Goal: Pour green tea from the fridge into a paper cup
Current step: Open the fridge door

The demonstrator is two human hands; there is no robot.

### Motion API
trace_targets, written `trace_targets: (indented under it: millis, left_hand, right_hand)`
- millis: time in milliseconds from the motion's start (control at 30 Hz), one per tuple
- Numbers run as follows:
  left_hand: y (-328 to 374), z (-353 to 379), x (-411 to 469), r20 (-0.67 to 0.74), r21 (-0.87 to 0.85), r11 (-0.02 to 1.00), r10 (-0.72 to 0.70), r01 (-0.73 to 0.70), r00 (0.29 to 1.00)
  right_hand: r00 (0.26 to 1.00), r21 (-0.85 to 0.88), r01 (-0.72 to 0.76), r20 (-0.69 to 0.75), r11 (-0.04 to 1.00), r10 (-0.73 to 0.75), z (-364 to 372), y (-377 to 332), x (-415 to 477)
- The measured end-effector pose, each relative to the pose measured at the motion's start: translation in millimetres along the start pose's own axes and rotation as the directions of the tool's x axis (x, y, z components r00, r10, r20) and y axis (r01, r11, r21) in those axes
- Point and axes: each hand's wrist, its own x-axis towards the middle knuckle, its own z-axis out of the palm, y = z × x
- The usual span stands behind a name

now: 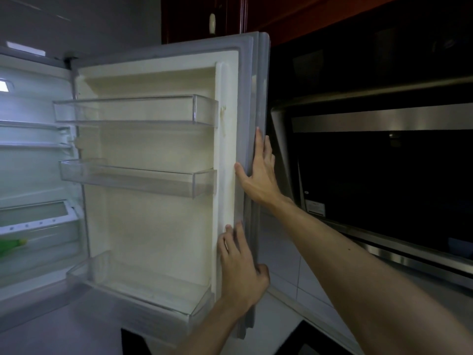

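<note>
The fridge door stands wide open, and its three clear shelves hold nothing. My left hand grips the door's free edge low down, fingers on the inner face and thumb curled round the edge. Higher up, my right hand lies against the same edge with straight fingers on the outer side and the thumb on the gasket. Inside the lit fridge at the far left, a green object lies on a low shelf, blurred and partly cut off. No paper cup is in view.
The fridge interior shows glass shelves and a drawer at the left. A dark oven with a steel trim fills the right side, close behind the door. Dark wooden cabinets hang above. Pale floor tiles lie below.
</note>
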Motion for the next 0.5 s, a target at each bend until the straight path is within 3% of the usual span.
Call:
trace_targets:
  millis: [167,400,500]
  left_hand:
    - [-3.8,-10.0,-1.1,0.081,-0.053,0.998,0.026,-0.022,0.996]
    - [-29.1,-52.4,-2.2,0.259,-0.218,0.973,0.128,-0.071,0.957]
    - [-36.4,-80.7,-10.4,0.264,-0.189,0.979,0.125,-0.076,0.956]
  right_hand:
    - [1.000,-0.054,-0.023,0.006,0.998,0.024,-1.6,-6.1,-2.7]
    - [0.993,-0.288,-0.122,-0.034,0.950,0.117,0.1,-25.6,-11.8]
    - [0.990,-0.402,-0.143,-0.068,0.904,0.126,8.1,-35.9,-31.6]
